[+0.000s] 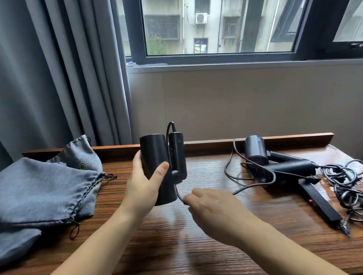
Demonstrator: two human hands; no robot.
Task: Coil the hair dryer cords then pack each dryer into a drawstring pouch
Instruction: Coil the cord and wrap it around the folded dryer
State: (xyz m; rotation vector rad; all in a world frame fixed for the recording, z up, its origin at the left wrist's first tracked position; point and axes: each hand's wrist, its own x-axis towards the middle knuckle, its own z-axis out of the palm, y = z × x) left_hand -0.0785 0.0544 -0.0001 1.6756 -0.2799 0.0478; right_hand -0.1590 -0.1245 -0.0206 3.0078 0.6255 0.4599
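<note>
My left hand grips a black hair dryer held upright above the wooden table, its handle folded against the barrel. The dryer's cord leaves the handle's top, runs down past the barrel and trails right across the table. My right hand pinches this cord just below the dryer. Two more dark dryers lie at the right: one near the back ledge, one in front of it. Grey drawstring pouches lie piled at the left.
A tangle of loose cords and plugs lies at the table's right edge. The table has a raised back ledge under a window. Grey curtains hang behind the pouches.
</note>
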